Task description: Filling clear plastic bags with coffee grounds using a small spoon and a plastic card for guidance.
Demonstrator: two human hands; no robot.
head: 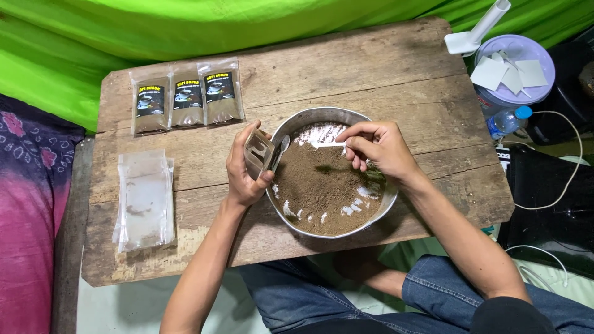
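Filling step: left hand (246, 168) pinching open pouch (258, 153) at bowl's (309, 117) nine o'clock; right hand (378, 147) pinching spoon (279, 148). Next likely needs steady tipping of powder (322, 188).

I saw brown powder (322, 185) flecked with white in the silver bowl (309, 115), on a weathered grey-brown table (383, 74). Behind lay bright green cloth (185, 25); beside it, pink-and-purple flowered fabric (28, 185). My jeans (445, 291) were blue.
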